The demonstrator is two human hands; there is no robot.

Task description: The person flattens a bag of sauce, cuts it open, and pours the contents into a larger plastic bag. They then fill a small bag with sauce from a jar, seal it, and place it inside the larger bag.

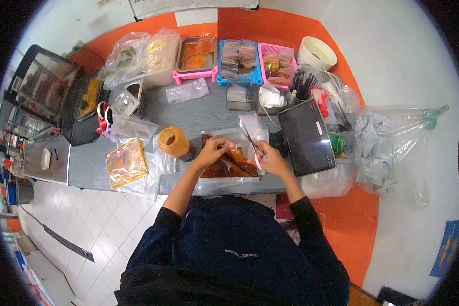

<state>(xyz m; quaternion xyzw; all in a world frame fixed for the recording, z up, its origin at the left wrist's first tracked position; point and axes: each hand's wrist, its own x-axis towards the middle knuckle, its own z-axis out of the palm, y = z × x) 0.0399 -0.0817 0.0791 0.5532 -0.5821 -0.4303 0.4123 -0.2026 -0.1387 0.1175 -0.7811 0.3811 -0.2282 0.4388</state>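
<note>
My left hand is closed, its thumb and fingers pinched on the upper edge of a clear plastic sauce packet with dark reddish-brown contents. My right hand grips a pair of scissors; the blades point up and away from me, just right of the packet. The packet lies flat near the table's front edge, with its middle partly raised under my hands. Left of my left hand stands an open jar with an orange-brown rim. A flat packet of orange sauce lies further left.
Along the back stand a blue basket and a pink basket of small packets, and a tray of orange food. A black screen device is close on the right. A clear plastic bag hangs beyond it.
</note>
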